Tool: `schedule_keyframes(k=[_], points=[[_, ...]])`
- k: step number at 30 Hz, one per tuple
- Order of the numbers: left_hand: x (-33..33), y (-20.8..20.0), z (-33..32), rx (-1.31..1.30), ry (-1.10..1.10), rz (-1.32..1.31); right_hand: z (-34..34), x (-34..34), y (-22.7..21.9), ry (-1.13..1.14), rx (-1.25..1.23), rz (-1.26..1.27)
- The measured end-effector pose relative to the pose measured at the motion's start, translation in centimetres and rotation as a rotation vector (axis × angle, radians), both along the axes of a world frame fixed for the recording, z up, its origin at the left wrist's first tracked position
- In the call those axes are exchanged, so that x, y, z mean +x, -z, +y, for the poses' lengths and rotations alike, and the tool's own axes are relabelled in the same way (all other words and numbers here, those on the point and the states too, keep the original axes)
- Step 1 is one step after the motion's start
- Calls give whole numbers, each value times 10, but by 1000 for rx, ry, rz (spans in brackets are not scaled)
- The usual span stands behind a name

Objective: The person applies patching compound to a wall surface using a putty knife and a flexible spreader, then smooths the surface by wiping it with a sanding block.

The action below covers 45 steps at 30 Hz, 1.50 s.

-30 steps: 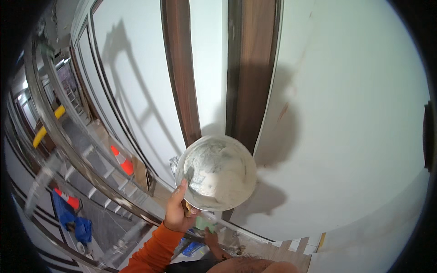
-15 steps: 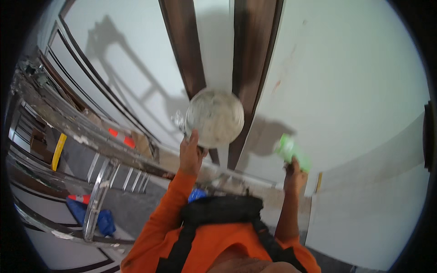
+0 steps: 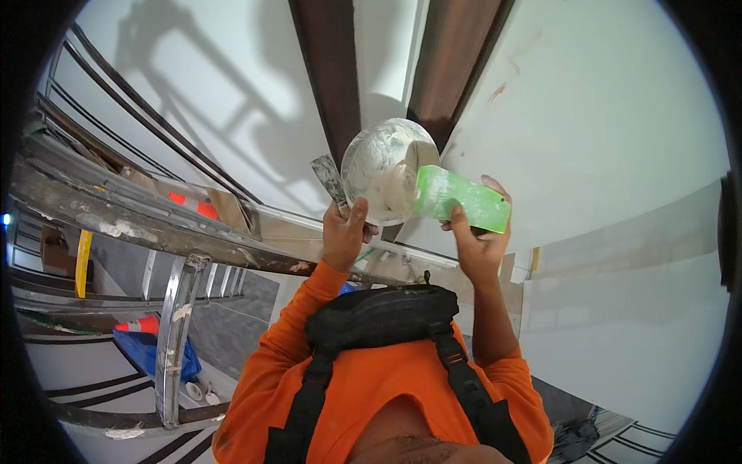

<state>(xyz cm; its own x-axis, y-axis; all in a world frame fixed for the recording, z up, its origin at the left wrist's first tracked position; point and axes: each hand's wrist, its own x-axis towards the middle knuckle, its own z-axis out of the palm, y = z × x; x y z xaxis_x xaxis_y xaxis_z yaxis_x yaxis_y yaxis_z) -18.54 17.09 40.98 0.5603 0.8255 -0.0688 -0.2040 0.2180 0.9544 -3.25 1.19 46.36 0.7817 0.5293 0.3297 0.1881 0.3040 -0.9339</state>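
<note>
My left hand (image 3: 344, 236) grips a round, pale tub (image 3: 362, 147) by its near left side, thumb up against the rim. Whitish paste (image 3: 393, 182) coats the inside of the tub. A paste-smeared putty knife (image 3: 328, 178) sticks up between the tub and my left hand, which holds it too. In my right hand (image 3: 483, 251) is a flat, green rectangular spreader (image 3: 462, 203) with white smears on its face. My thumb lies on the face, my fingers partly hidden behind. Its left edge overlaps the tub's right rim; whether it touches the paste I cannot tell.
A white wall (image 3: 603, 139) stands at the right, with dark brown frame strips (image 3: 328, 77) ahead. Paste-spattered metal rails (image 3: 139, 232) and a ladder-like upright (image 3: 176, 332) run along my left. Orange-and-white cones (image 3: 139, 325) and a blue sheet (image 3: 143, 356) lie below. A black bag (image 3: 382, 317) hangs on my chest.
My right hand has brought the green spreader left and up to the tub. The tub has risen slightly and its tilt has changed, showing the paste. The putty knife now shows more plainly.
</note>
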Motion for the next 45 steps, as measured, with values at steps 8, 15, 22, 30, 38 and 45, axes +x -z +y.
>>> schedule_keyframes(k=[8, 15, 22, 30, 38, 45], points=[[-7, 2, -7, 66, 16, -30, 34, -12, 36, 37, -67, -159], [-7, -1, -8, 63, 42, -130, 39, -15, 37, 59, -124, -351], [-7, 7, -9, 67, 69, -115, 40, -19, 43, 65, -125, -291], [-8, 8, -10, 97, 105, -30, 49, -25, 51, 60, -95, -232], [-1, 7, -12, 72, -7, -20, 45, -20, 43, -51, 30, 325], [-5, 31, 2, -125, -44, 123, 19, 16, 50, -170, 331, 816]])
